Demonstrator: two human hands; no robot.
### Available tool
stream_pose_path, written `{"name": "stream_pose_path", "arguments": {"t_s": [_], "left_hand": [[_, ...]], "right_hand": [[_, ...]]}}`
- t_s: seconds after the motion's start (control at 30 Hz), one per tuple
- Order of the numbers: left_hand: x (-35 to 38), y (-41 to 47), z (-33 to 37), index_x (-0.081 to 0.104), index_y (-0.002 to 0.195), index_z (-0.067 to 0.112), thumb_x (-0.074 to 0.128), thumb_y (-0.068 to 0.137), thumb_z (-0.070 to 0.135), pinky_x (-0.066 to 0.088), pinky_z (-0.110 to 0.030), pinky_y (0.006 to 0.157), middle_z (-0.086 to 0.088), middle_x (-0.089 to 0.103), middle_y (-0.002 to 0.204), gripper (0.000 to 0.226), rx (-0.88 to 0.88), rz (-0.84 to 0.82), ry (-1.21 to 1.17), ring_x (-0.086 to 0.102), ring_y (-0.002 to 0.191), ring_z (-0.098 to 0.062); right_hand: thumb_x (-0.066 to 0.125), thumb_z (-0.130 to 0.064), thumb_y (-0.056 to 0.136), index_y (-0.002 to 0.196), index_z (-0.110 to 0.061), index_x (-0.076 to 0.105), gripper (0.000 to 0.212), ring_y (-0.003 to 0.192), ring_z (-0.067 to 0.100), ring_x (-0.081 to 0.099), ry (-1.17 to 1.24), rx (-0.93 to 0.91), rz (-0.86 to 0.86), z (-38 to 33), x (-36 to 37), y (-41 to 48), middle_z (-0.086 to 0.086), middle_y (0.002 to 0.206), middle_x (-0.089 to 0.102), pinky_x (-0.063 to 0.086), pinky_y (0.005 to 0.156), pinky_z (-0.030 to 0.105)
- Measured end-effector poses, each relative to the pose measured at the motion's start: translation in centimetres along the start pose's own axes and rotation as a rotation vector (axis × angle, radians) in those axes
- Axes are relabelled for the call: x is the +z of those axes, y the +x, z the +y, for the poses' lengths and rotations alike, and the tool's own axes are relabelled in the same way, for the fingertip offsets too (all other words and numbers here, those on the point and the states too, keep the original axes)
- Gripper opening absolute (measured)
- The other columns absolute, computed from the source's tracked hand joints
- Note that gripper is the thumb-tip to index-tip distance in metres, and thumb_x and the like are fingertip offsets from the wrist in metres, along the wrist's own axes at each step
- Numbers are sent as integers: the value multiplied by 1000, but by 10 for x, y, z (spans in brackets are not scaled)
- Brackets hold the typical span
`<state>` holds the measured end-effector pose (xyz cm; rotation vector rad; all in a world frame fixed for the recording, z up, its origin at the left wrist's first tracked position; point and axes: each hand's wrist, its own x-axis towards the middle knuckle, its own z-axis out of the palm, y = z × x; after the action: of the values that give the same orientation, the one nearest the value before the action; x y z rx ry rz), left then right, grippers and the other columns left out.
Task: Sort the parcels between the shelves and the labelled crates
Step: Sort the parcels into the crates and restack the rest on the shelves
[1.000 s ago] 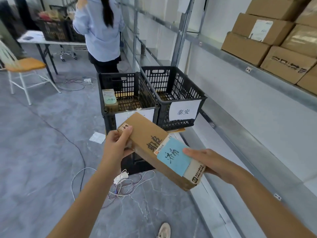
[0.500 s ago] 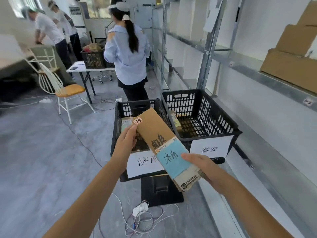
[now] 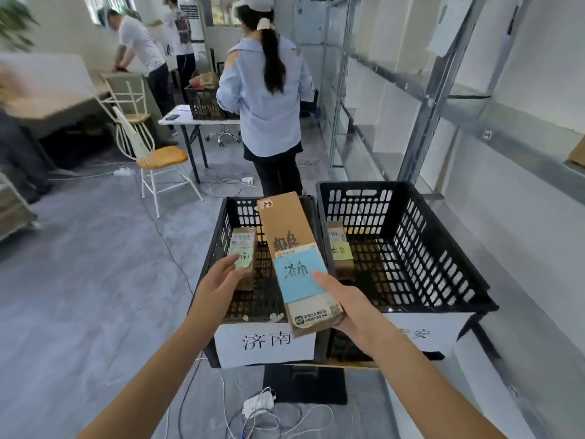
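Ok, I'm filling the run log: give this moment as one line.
phase: placing | right hand: holds blue-labelled parcel | left hand: open, off parcel | parcel over: left crate | right crate: one parcel

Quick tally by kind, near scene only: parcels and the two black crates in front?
Parcels: 3: held parcel, parcel in the left crate, parcel in the right crate.
Crates: 2: left crate, right crate.
Total: 5.
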<state>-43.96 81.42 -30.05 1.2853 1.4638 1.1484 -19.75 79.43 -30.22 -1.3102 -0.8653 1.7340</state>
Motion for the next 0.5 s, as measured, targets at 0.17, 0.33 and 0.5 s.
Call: {"name": "stream_pose_path", "arguments": {"t_s": [0.17,0.33,0.5], "left_hand": [[6,32,-14,52,140,24,52,102,24,46,-22,95,3,60,136,39,-20,-40,29,58,121,-9],[7,83,-24,51,140,24,51,102,22,49,-23,93,1,59,136,38,-87,-29,15,59,119,-13],[17,137,-41,50,142,23,53,101,23,45,-46,108,1,57,140,41,-194,-16,-39,57,125,-20]], "right_hand": [[81,-48,71,113,-18,72,53,97,22,74,46,59,39,-3,2,51,7,106,77,58,78,38],[84,-46,66,111,-16,73,55,97,24,74,140,123,68,-9,3,102,10,107,76,59,76,37],[85,-39,71,121,-14,70,58,110,31,69,260,177,30,-13,17,158,14,119,72,51,100,50]]}}
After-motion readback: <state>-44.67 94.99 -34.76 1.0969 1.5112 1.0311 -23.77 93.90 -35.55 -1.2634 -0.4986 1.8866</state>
